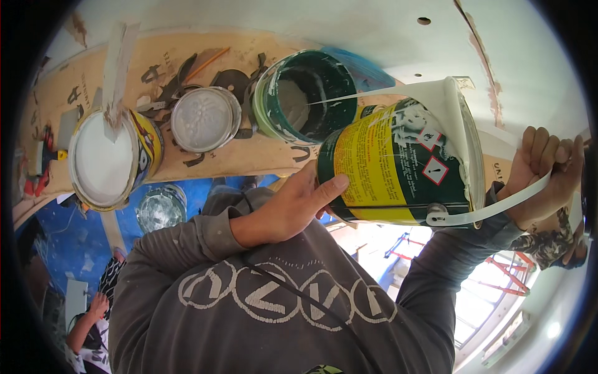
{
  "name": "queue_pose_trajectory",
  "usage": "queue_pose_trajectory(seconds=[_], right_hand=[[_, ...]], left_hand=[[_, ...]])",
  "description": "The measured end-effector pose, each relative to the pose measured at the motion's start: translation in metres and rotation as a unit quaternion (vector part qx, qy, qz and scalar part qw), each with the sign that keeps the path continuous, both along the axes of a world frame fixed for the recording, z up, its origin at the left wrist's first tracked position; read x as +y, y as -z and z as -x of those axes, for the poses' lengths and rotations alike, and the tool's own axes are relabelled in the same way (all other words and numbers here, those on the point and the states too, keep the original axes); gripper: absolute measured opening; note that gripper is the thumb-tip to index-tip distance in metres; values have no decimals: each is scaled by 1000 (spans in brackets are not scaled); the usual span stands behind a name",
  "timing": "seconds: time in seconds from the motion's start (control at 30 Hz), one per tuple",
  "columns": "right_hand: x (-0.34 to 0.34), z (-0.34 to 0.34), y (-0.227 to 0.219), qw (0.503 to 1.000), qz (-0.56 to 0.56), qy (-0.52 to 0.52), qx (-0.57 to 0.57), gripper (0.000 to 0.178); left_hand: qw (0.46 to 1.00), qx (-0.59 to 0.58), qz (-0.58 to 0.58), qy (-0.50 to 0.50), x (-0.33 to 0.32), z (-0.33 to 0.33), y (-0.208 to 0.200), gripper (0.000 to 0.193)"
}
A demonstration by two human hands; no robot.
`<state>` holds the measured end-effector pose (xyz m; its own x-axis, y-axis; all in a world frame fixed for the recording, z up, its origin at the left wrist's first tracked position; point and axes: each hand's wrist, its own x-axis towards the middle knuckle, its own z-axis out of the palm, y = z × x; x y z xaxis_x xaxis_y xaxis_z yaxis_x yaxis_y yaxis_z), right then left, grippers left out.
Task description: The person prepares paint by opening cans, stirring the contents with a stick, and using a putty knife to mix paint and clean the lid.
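Your left hand (289,209) grips the can (398,162) near its base (320,165), your right hand (542,158) the handle (498,213); the can is tilted beside the bucket (336,119), white liquid (398,91) running from its lip (466,124) into it. Expect a heavy, stiff load, slick at the lip: hold base and handle. Worktop (261,158) brown-covered, floor (68,227) blue, wall (386,31) pale.

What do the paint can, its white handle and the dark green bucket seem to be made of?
The paint can looks like smooth printed metal, judging by its raised rim, though plastic is possible. The white handle seems matte plastic: a broad, curved strap. The dark green bucket is probably plastic, slightly glossy, with soft highlights inside.
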<state>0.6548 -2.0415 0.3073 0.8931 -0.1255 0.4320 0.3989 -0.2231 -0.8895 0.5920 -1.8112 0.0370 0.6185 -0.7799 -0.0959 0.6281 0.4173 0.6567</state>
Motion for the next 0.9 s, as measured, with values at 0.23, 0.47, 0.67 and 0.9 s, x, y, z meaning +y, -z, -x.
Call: queue_pose_trajectory(seconds=[0.23,0.47,0.67,0.9], right_hand=[[-2,5,-3,1000,-3,-3,-19,40],[-3,4,-4,1000,-6,-14,-10,39],[-4,2,-4,999,-14,-31,-3,39],[3,-3,-1,1000,-3,-3,-16,38]], left_hand=[[1000,-14,-1,-18,2,-5,-7,47],[1000,0,8,-11,2,-3,-7,49],[999,-6,4,-34,4,-6,-10,47],[999,-26,-20,-41,3,-10,-6,46]])
